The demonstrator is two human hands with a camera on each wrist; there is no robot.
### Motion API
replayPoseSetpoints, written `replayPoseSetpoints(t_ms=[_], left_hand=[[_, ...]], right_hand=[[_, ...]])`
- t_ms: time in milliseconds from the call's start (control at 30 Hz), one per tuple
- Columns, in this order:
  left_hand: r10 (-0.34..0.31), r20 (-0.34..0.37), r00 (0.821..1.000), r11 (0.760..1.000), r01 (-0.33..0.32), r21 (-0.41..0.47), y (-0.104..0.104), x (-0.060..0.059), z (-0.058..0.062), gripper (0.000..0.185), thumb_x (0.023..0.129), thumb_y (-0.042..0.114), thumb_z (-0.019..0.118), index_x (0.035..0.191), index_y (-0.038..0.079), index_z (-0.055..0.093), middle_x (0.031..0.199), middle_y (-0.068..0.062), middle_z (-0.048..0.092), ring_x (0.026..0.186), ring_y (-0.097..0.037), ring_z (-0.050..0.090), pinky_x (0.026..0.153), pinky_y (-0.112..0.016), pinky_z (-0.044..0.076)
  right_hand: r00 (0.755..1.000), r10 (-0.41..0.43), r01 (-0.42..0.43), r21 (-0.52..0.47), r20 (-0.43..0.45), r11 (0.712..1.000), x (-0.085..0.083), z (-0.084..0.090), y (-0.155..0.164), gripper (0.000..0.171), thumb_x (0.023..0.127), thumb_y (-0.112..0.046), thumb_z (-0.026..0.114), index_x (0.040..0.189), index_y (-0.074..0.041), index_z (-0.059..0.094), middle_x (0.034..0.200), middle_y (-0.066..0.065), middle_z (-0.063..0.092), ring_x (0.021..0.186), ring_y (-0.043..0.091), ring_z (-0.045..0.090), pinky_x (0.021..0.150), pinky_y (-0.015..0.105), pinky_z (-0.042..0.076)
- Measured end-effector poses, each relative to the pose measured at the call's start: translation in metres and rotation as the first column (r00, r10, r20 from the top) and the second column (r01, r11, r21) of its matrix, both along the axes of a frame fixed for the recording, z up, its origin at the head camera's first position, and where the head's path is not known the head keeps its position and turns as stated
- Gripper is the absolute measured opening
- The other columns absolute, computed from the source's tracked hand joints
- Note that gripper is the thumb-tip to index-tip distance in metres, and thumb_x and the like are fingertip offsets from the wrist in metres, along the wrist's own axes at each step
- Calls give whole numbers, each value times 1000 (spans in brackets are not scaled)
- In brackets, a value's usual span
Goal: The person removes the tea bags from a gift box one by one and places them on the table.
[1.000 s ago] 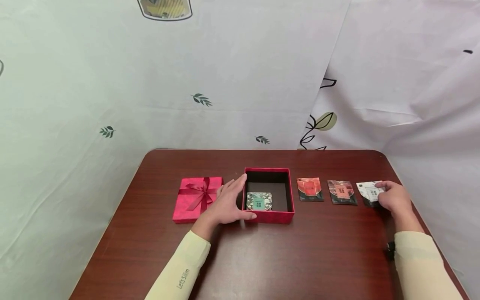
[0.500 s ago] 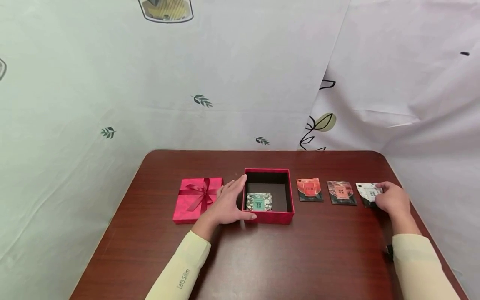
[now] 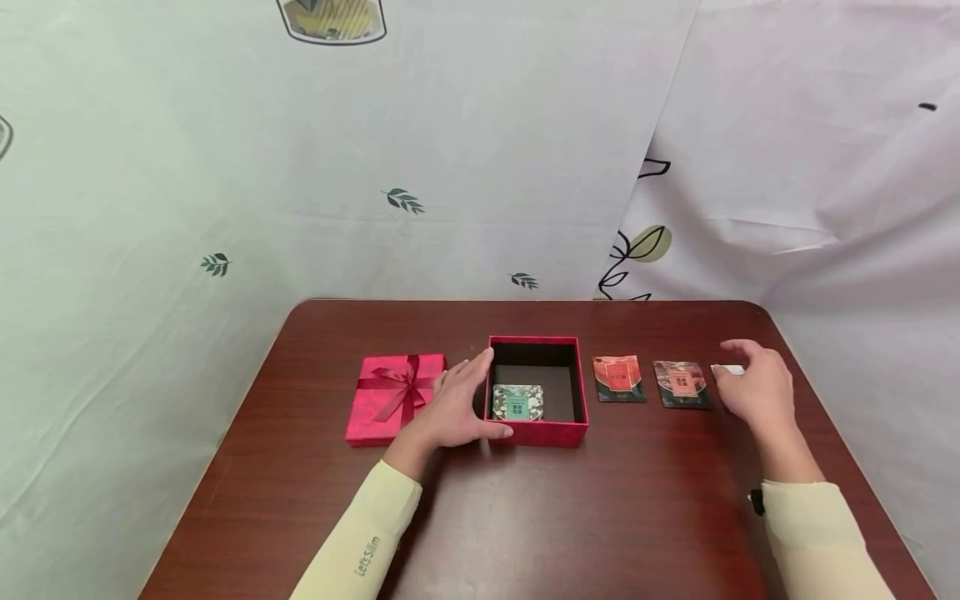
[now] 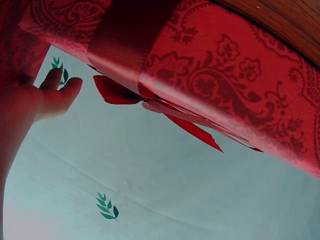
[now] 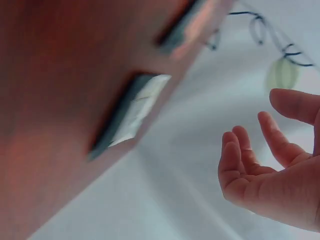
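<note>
An open red gift box [image 3: 576, 385] stands mid-table with a green packet [image 3: 517, 402] lying inside. My left hand [image 3: 468, 400] rests flat against the box's left wall, thumb at its front corner; its fingers [image 4: 55, 95] are straight. The red lid [image 3: 395, 396] with a ribbon bow [image 4: 150, 95] lies just left of that hand. Right of the box, a red-orange packet [image 3: 618, 379] and a brownish packet [image 3: 681, 384] lie in a row. My right hand [image 3: 742, 379] hovers over a white packet [image 3: 729, 369], fingers loosely spread [image 5: 260, 160], holding nothing. The white packet [image 5: 132, 112] lies flat on the table.
The dark wooden table [image 3: 525, 517] has rounded far corners and its right edge runs close to my right hand. White sheets printed with leaves [image 3: 402, 198] hang behind and at both sides.
My right hand has let go of the white packet and lifted up and slightly left above it. The left hand, box and other packets have stayed put.
</note>
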State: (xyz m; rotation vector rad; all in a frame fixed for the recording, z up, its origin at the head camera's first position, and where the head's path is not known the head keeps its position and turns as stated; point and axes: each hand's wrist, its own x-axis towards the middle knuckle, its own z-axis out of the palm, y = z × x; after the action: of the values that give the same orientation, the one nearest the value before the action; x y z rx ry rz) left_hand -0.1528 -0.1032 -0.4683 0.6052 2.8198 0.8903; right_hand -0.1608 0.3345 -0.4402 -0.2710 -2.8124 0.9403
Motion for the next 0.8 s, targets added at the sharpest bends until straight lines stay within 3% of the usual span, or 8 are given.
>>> replayPoseSetpoints(t_ms=[133,367,567,800], left_hand=[[5,4,1000,1000,-5,-4,0,0,0,122,69,58,84,162,19,16,163,4,23,144,-27,24,112,-61,12],[5,4,1000,1000,-5,-5,0,-1,-1,122,68,58,84,162,20,16,163,5,22,144,-26,23,112,-61,12],[1,-3,1000,1000,-1,-3,-1,-1,-1,122,68,58,84,162,19,17,163,4,23,144,-27,24,112,-61,13],[0,4,1000,1000,0,2,0,0,-1,122,68,58,84,162,19,17,163,3,24,144,-28,24,111,-62,13]], right_hand=[[997,52,-54,-19,-65,998,5,15,-23,42,96,-12,63,133,4,54,130,34,48,118,52,42,92,67,32],[976,127,-133,-21,-178,991,9,33,-52,38,94,-13,67,129,0,60,122,27,56,101,43,55,82,58,41],[966,148,-166,-72,-211,984,10,41,-72,38,93,-13,70,128,-2,62,112,22,62,93,37,63,78,51,46],[962,165,-192,-107,-218,976,14,49,-90,36,92,-10,71,126,-4,63,106,19,65,91,32,62,77,45,47]])
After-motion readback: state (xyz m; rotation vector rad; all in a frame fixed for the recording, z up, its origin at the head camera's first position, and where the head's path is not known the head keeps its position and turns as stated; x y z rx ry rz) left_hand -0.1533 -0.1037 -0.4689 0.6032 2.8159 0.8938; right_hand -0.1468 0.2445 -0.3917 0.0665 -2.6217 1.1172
